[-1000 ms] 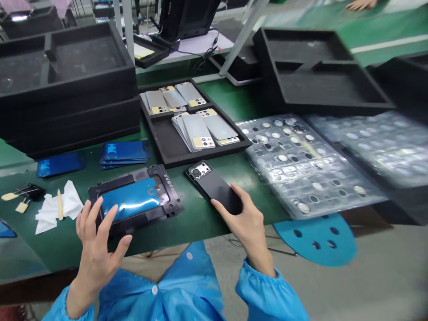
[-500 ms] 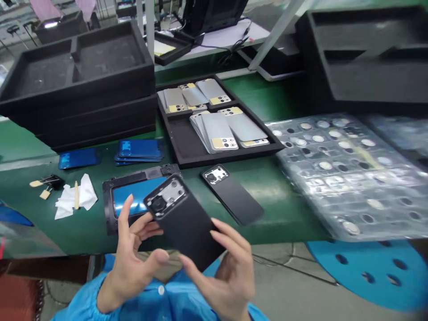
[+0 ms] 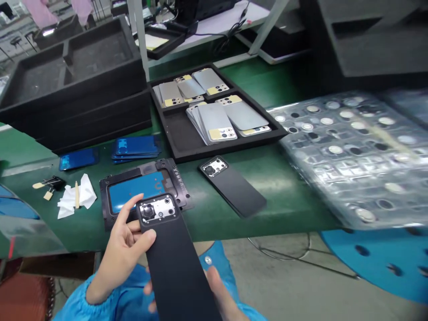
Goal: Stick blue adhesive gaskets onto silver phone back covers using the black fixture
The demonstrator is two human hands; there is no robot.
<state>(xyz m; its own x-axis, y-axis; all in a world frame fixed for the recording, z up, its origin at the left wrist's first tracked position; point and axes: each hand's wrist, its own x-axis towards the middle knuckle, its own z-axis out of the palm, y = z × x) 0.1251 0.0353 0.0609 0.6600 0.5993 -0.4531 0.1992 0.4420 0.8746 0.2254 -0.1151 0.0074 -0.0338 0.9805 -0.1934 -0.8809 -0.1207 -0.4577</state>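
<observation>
Green bench (image 3: 294, 209) ahead | phone (image 3: 182, 267) matte black, rounded corners, silvery camera plate (image 3: 162, 208) at far end | over bench's near edge | my left hand (image 3: 125, 249) pinches its top, my right hand (image 3: 228, 301) clasps its lower sides

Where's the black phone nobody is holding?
In the head view, the black phone lies on the green table just right of centre, below the black tray of silver panels, left of the clear plastic sheet.

Black phone (image 3: 182, 263) held between 6 and 7 o'clock, back facing up. Silver camera plate (image 3: 159, 207) toward 11 o'clock.
</observation>
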